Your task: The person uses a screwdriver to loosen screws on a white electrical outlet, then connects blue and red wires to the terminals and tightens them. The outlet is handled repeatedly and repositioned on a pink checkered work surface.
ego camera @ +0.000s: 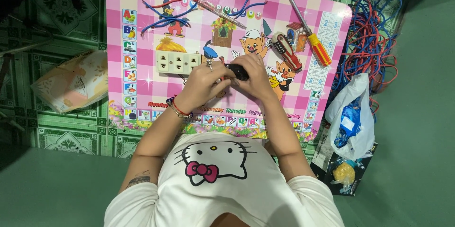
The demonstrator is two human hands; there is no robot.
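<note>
Small black plastic electrical part (238, 71) is pinched between left hand (207, 81) and right hand (256, 76), raised above the pink checked cartoon board (142, 18) for close handling; cream multi-outlet socket strip (178, 62) lies just left.

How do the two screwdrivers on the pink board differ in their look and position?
The yellow-handled screwdriver is long, with a bare metal shaft; the clear pen-shaped screwdriver is thinner, with a see-through body. The yellow one lies at the board's right edge; the clear one lies at top centre among loose wires. Both lie flat, untouched by either hand.
</note>
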